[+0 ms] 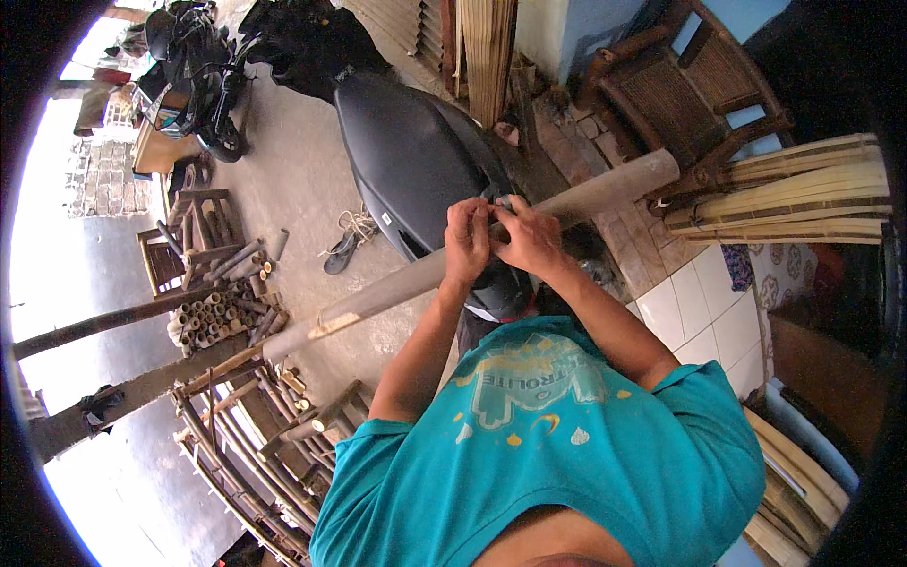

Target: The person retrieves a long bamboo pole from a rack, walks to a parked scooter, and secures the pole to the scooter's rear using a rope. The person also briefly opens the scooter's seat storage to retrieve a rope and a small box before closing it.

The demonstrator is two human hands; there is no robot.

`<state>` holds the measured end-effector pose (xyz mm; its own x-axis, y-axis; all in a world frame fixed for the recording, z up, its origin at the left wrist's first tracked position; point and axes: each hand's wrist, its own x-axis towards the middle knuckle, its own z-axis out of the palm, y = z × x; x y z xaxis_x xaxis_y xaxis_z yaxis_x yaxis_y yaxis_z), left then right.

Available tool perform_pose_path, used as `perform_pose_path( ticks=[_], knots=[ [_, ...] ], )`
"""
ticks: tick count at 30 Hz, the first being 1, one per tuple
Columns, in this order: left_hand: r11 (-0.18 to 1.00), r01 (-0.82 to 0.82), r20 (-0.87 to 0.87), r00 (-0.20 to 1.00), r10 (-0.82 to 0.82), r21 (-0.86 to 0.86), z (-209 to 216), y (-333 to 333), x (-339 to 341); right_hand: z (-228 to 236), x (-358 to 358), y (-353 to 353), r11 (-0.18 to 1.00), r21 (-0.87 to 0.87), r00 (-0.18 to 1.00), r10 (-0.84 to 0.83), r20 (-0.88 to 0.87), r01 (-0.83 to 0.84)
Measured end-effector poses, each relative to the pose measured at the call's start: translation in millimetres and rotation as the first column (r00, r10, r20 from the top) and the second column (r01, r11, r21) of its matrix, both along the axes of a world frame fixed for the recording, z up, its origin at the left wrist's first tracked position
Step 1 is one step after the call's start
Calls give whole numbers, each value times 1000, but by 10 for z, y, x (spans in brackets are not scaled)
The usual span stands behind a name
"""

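Two hands (465,244) (532,241), pinched closed, over grey pole (614,194)

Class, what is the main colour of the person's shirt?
The shirt is teal; it shows best in the head view.

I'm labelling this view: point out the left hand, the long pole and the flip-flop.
Left hand (466,240), head view: back of the hand.
Long pole (385,295), head view: stretch left of that hand.
Flip-flop (340,256), head view: its middle.
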<state>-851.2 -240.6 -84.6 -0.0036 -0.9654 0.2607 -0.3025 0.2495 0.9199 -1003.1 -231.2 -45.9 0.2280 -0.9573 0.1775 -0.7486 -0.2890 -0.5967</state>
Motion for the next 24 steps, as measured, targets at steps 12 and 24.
perform_pose_path(
  ticks=[12, 24],
  knots=[
    [992, 96, 526, 841, -122, 78, 210, -37, -19, -159, -83, -114, 961, 258, 970, -154, 187, 102],
    [763, 422, 610, 458, -646, 490, -97, -133, 45, -4, -107, 81, 993, 111, 780, -107, 616, 49]
  ],
)
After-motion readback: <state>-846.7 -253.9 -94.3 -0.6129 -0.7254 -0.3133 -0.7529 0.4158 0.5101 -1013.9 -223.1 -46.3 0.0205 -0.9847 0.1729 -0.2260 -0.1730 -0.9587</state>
